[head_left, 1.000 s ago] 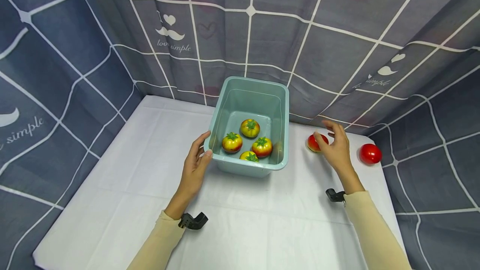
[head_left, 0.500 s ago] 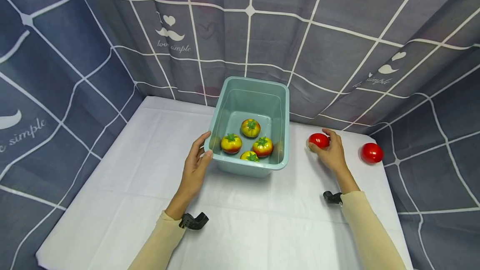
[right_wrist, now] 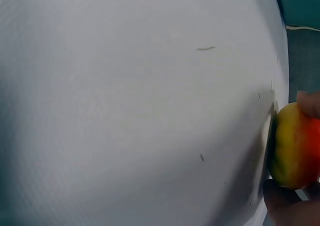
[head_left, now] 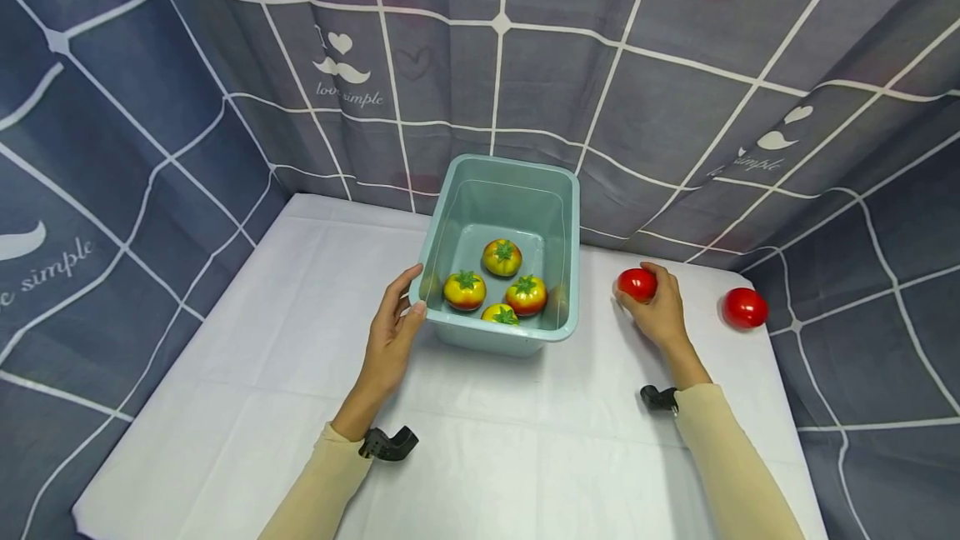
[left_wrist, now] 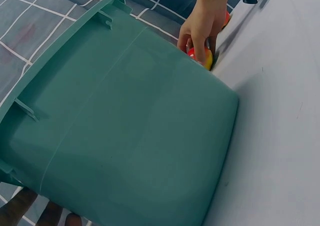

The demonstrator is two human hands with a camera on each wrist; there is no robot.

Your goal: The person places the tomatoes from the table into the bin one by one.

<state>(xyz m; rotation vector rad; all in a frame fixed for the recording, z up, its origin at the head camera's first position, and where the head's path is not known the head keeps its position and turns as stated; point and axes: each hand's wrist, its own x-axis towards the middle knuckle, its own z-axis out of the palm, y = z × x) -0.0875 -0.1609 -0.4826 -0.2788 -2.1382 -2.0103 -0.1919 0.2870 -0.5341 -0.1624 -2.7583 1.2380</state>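
Note:
A red tomato (head_left: 637, 284) with a yellow, green-tinged underside sits between the thumb and fingers of my right hand (head_left: 663, 309). The right wrist view shows the tomato's yellow side (right_wrist: 292, 151) close to the white cloth, a thumb and fingers pinching it from opposite sides. My left hand (head_left: 388, 348) rests against the front left corner of a teal plastic bin (head_left: 487, 338), fingers extended along its outer side and thumb by the rim. Several yellow-and-red tomatoes with green leafy tops, one of them a tomato (head_left: 502, 257) toward the back, lie on the bin's floor.
Another red tomato (head_left: 744, 307) lies near the table's right edge. A white cloth (head_left: 480, 457) covers the table. Grey checked curtains (head_left: 435, 65) stand close behind and at both sides. Each wrist wears a black camera mount (head_left: 388, 443).
My right hand has closed its fingers round the red tomato, which has rolled so its red side faces up. The left hand and the bin have stayed put.

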